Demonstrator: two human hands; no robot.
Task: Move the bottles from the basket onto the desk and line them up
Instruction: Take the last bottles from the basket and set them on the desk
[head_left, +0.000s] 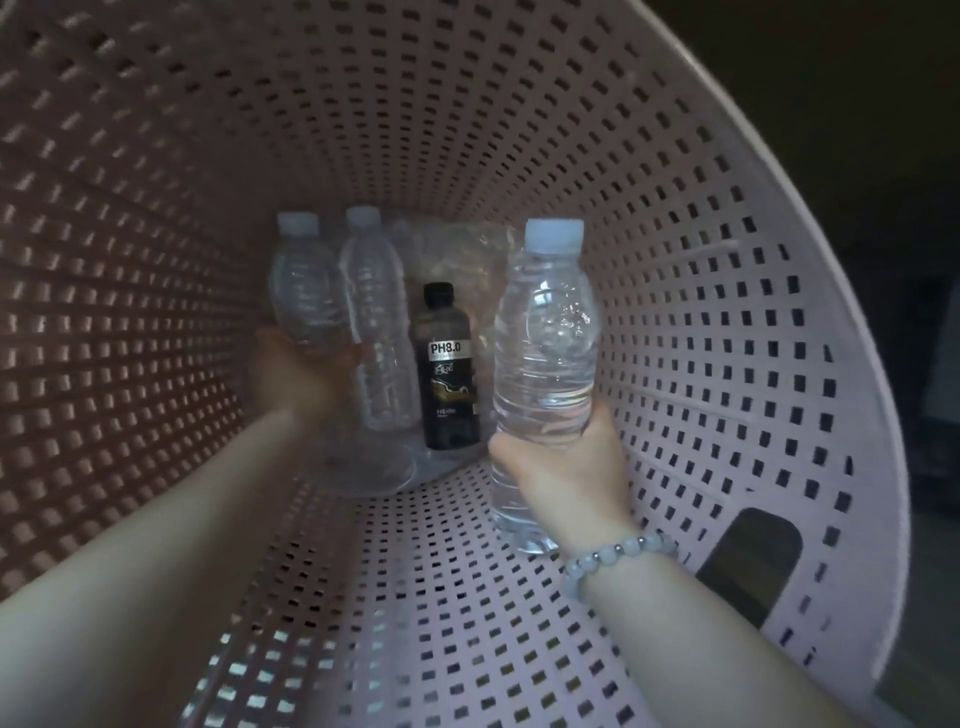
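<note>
Lifting two bottles out of the basket, one per hand.

The right hand is wrapped round the lower body of a capped clear bottle, held upright and high in the basket. The left hand, deeper in and slightly blurred, grips a second clear bottle at its base. Between the hands, at the bottom, are a third clear bottle just right of the left hand and a black bottle marked PH8.0. Crumpled clear wrap lies beyond them. The desk is not in view. Judgement: draw both hands straight back along the basket's axis, clear of the perforated wall. The left grip sits low, so the bottle may tip against its neighbour; sliding the fingers higher first should steady it.
</note>
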